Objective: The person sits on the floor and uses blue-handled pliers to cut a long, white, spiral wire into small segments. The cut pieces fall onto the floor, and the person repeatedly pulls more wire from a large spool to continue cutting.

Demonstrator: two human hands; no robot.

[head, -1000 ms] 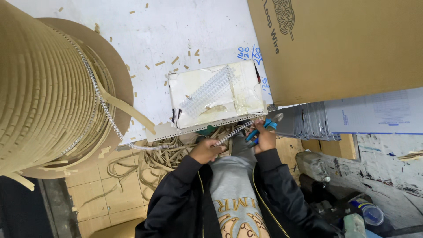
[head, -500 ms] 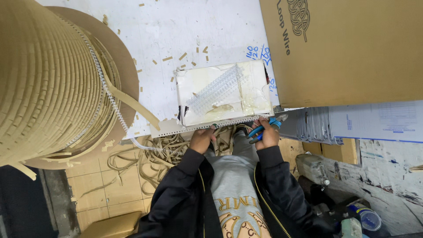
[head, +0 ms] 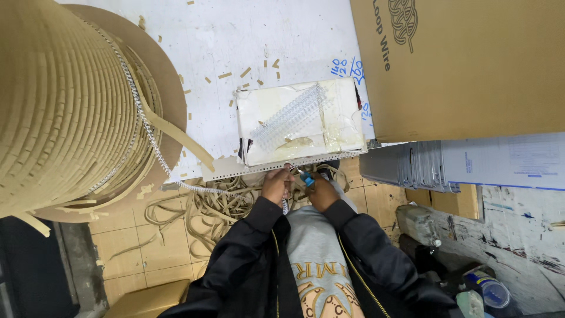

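Head view: we look down on a white wire binding strip [head: 176, 176] that runs from the big cardboard spool [head: 65, 106] at far left, dips past the table's near edge, and ends between our two hands. Its long axis lies left to right along that edge, so the free end comes to the grip from the left. Our left hand [head: 276, 184] is the nearer one to it and pinches the end closed between fingers and thumb. Our right hand [head: 321, 189], just beside it, is wrapped around a blue-handled cutter [head: 306, 178] whose tip points at the pinched end. Just beyond sits a taped white block [head: 300, 121] with clear combs on it, on the white table [head: 235, 35]; tan paper trimmings [head: 206, 209] litter the floor, and a large cardboard box [head: 465, 65] stands far right.
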